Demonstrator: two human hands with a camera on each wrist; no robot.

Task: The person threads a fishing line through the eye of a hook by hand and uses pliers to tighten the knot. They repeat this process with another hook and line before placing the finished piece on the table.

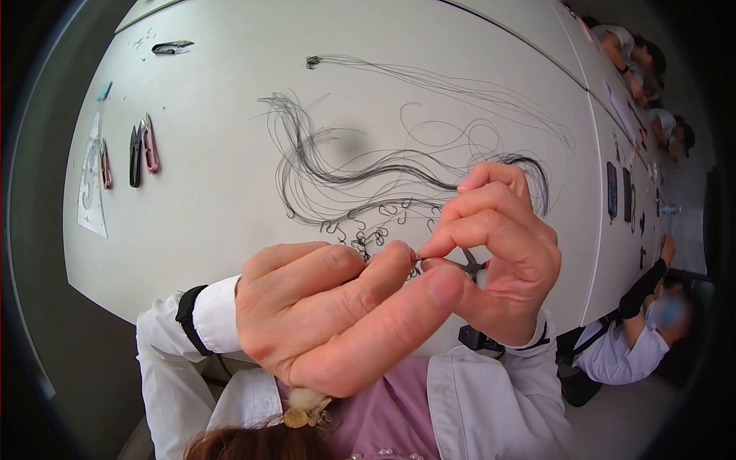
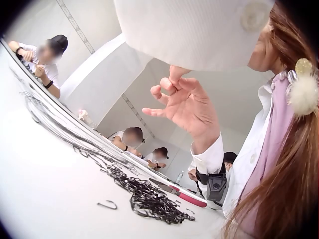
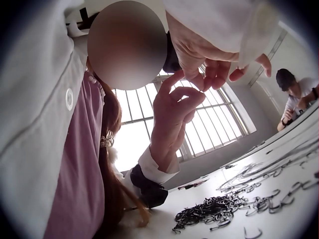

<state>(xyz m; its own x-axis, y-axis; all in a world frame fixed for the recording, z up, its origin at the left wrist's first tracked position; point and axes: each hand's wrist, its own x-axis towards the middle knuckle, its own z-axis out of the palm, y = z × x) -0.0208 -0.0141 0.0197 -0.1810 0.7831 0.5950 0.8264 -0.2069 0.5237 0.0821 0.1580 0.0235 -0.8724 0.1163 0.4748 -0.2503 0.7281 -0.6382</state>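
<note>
In the head view, the left hand (image 1: 337, 307) and right hand (image 1: 494, 245) meet above the table's near side. Their fingertips pinch a small dark piece (image 1: 418, 257), mostly covered by the fingers; what it is cannot be told. In the left wrist view the right hand (image 2: 187, 109) has thumb and index finger together, its other fingers spread. The left hand's (image 3: 174, 112) thumb and index finger meet in the right wrist view. Beneath the hands lies a heap of black hooks (image 3: 209, 211), beside red-handled pliers (image 2: 192, 198).
A long bundle of dark lines (image 1: 383, 170) curves across the table, with a thinner bundle (image 1: 429, 75) behind it. Snips (image 1: 136, 157) and a clear triangular ruler (image 1: 93, 203) lie at the left, another pair of snips (image 1: 172, 47) farther back. Several people sit at the right.
</note>
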